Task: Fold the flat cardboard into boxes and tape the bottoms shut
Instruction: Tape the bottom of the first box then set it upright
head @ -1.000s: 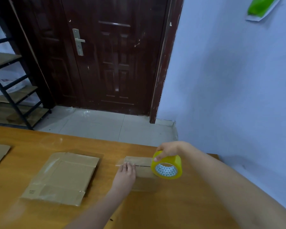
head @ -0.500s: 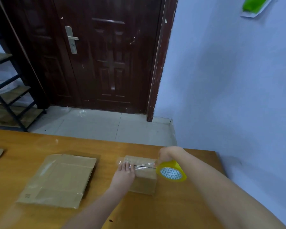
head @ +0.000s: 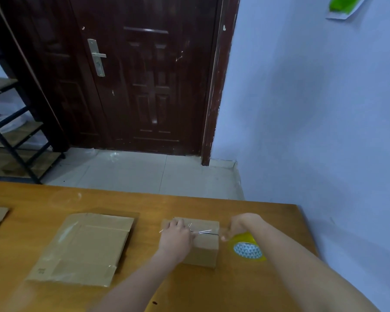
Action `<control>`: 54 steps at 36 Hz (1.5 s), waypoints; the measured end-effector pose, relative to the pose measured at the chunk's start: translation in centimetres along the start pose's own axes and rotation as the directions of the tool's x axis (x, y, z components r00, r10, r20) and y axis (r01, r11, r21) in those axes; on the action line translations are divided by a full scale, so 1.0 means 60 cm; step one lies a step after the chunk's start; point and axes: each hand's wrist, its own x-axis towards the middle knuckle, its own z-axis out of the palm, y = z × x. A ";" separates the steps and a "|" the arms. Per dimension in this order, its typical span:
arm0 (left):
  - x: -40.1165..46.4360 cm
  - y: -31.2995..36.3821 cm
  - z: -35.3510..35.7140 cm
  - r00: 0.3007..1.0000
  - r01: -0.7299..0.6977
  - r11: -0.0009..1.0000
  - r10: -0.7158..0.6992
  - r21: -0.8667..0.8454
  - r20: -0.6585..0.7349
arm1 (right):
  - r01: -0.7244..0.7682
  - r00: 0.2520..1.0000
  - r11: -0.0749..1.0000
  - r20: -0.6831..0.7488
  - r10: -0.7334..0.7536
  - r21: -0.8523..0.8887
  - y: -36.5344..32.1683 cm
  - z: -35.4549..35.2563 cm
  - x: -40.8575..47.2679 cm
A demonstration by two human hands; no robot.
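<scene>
small folded box (head: 204,249) sits on the wooden table (head: 245,287), right of middle. left hand (head: 175,238) lies flat on its top with fingers straight, pressing the clear tape down. right hand (head: 239,226) grips the yellow tape roll (head: 248,248) just right of the box. flat cardboard (head: 83,246) lies to the left.
</scene>
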 end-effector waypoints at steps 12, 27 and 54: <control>0.026 0.068 0.023 0.972 0.219 0.975 -0.220 0.025 0.078 | 0.008 1.000 0.999 0.020 -0.009 0.052 -0.002 0.028 0.026; 0.009 0.090 0.061 0.910 0.411 0.892 -0.415 -0.188 0.019 | 0.113 0.992 0.977 -0.072 -0.101 0.182 -0.002 0.076 0.026; -0.007 0.093 0.090 1.000 -0.013 0.982 0.011 -0.190 -0.011 | -0.069 0.980 0.993 -0.179 0.086 0.099 -0.027 0.109 0.027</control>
